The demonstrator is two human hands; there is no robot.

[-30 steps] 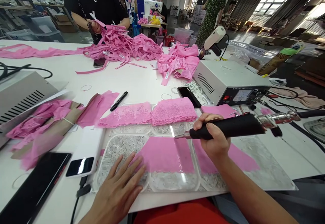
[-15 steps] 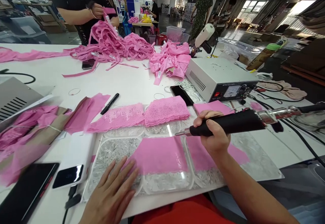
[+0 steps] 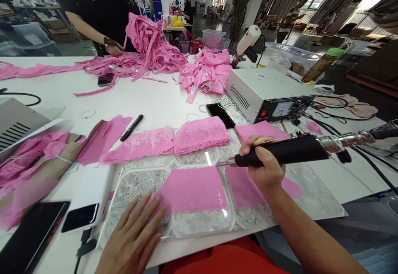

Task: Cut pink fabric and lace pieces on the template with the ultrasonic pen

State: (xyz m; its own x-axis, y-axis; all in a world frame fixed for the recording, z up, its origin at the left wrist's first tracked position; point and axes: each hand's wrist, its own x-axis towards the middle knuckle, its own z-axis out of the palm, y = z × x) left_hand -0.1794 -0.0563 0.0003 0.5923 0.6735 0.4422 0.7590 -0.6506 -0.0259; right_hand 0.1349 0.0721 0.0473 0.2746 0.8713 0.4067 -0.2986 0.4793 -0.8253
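My left hand [image 3: 135,228] lies flat, fingers spread, on the marbled board [image 3: 130,183] and the left corner of a pink fabric piece [image 3: 195,191]. My right hand [image 3: 265,162] is wrapped round a black-handled tool [image 3: 289,151] with a cable at its back. The tool's metal tip is at the upper right corner of that piece. A second pink piece [image 3: 245,189] lies to the right, partly under my right forearm. Behind them are two pink lace pieces, one [image 3: 139,143] at left and one [image 3: 202,135] at right.
A grey control box [image 3: 267,91] with cables stands at back right. A black marker [image 3: 132,127], a phone [image 3: 220,115] and a white power bank [image 3: 90,195] lie around the board. Across the table, a person's hand [image 3: 114,49] touches heaped pink straps [image 3: 149,46].
My hands and the tool have barely moved. Across the table, the person's hand has lowered and the pink heap has shifted. The lettering on the control box now shows more clearly.
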